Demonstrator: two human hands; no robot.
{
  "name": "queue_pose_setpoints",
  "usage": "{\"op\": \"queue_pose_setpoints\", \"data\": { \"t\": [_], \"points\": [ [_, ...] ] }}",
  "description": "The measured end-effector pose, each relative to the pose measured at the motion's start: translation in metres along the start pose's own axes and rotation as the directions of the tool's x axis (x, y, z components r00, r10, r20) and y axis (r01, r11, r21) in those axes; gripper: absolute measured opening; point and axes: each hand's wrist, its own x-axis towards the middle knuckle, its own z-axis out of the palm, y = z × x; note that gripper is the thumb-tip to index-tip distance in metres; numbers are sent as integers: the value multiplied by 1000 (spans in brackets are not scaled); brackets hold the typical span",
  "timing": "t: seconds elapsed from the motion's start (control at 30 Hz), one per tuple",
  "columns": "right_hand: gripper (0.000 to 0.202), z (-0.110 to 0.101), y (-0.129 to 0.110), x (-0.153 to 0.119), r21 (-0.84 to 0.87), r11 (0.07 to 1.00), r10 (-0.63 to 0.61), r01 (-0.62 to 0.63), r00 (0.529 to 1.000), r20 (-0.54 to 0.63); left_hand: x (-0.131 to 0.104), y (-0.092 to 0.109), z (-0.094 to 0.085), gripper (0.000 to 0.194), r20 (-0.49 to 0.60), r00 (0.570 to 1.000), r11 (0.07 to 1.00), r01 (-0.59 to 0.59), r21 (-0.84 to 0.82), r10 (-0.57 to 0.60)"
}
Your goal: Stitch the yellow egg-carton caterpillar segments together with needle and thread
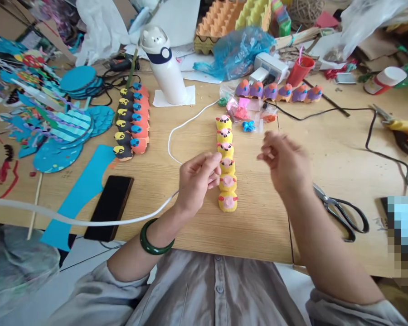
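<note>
A yellow strip of egg-carton cups (227, 182) with pink tops, red side pieces and small dark marks lies lengthwise on the wooden table. My left hand (200, 179) is beside its left edge, thumb and fingers pinched together; whatever they may hold is too small to make out. To the right of the strip, my right hand (285, 160) is raised and blurred, its fingers curled, and its contents cannot be told. Small bags of pink, orange and blue pieces (243, 108) lie beyond the strip's far end.
Black-and-orange carton strips (132, 122), a white bottle (165, 68) and a phone (109, 208) are at left. A purple-orange strip (279, 92) and red cup (299, 71) stand behind. Scissors (342, 210) lie right. A white cable (122, 222) crosses near my left forearm.
</note>
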Motion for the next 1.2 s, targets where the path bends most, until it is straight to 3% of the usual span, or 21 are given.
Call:
{"op": "queue_pose_setpoints", "data": {
  "t": [0.1, 0.2, 0.43, 0.73, 0.97, 1.2],
  "points": [
    [42, 15, 0, -7, 170, 934, 306, -314, 949, 76, 17, -27, -7, 44, 13, 999, 999, 34, -19, -34],
    [49, 22, 2, -18, 190, 879, 415, -437, 898, 145, 23, -40, -11, 35, 55, 998, 1000, 4, 12, -5],
    [43, 19, 17, -32, 155, 877, 426, -454, 886, 184, 14, -52, -16, 20, 91, 996, 998, -13, 56, 8],
    [46, 23, 15, -44, 12, 928, 363, -373, 909, 207, 16, -54, -18, 4, 126, 977, 958, -195, 212, 171],
    [44, 21, 11, -42, -7, 926, 371, -377, 907, 197, 15, -56, -19, 6, 157, 931, 872, -363, 327, 329],
    [45, 22, 9, -42, -12, 924, 377, -383, 903, 207, 16, -58, -20, 9, 173, 919, 844, -393, 365, 353]
  ]
}}
